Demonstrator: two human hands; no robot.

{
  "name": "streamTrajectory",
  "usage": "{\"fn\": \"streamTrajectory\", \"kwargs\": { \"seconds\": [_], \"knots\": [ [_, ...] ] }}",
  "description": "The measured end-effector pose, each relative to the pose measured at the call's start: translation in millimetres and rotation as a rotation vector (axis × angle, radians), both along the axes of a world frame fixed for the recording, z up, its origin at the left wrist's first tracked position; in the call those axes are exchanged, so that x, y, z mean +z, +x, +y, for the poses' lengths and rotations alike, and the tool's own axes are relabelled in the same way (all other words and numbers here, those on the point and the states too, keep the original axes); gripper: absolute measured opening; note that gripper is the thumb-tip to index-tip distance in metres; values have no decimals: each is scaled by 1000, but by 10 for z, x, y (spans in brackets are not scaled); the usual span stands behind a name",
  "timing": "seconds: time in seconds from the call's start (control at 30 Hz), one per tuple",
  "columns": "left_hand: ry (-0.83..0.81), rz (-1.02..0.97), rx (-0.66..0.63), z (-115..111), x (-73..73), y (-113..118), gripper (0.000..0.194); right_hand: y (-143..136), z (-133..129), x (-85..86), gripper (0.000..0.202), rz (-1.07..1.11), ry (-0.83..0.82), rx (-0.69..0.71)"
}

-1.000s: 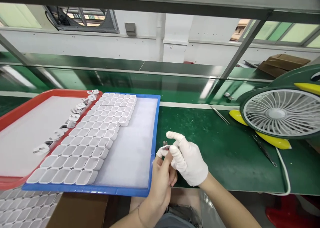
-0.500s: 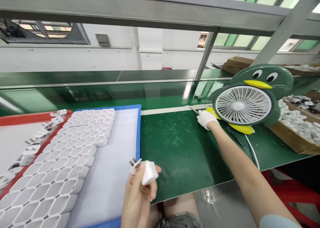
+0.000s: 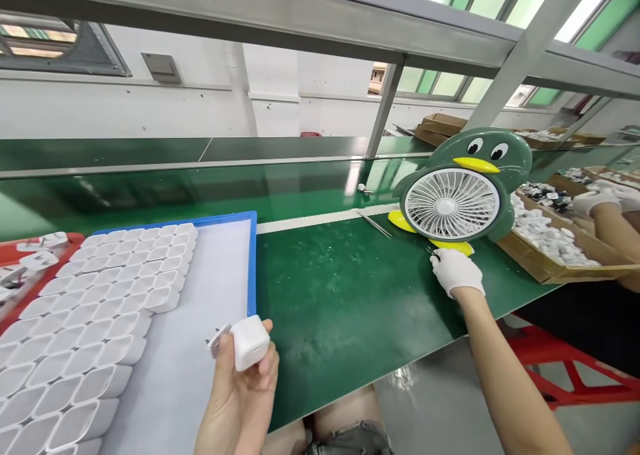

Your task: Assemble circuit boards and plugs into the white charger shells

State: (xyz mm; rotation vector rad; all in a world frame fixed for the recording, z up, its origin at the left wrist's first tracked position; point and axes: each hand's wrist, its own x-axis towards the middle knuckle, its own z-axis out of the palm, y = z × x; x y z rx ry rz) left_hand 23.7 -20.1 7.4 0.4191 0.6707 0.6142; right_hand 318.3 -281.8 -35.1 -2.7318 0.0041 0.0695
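Shells (image 3: 100, 322) are lying in the tray (image 3: 252, 268); near its right edge, the left grip (image 3: 245, 375) is pinching a plug (image 3: 219, 340) and another shell (image 3: 251, 343); the right grip (image 3: 455, 272) is sitting by the fan (image 3: 450, 205), pinching or not I cannot tell

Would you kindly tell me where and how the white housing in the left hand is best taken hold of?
Probably by the upper part of the white housing, pinched across its sides from above: the boxy body shows clear there, while the left hand has its thumb on the left and fingers at the right and below. I'd avoid the pronged piece at its left.
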Motion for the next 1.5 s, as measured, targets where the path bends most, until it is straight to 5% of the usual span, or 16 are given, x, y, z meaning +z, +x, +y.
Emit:
{"fn": "streamTrajectory", "kwargs": {
  "seconds": [0.17,0.4,0.5,0.73,0.93,1.5],
  "knots": [
    [-115,-61,-32,-30,-82,-3,8,-575,357,69,40,19,350,224],
    [-131,-105,-59,-179,-24,24,28,-1660,1001,327,29,401,1066,583],
    [-120,-74,-41,-219,14,-8,44,-1875,1143,389,31,609,1186,666],
    [-130,-45,-3,-226,36,-91,45,-2141,1328,509,35,894,1066,705],
    [-56,-59,-70,-218,49,-93,41,-2267,1445,607,40,854,1019,627],
    [191,-4,-65,-212,-7,-99,40,-2242,1463,499,35,885,1035,615]
  ]
}}
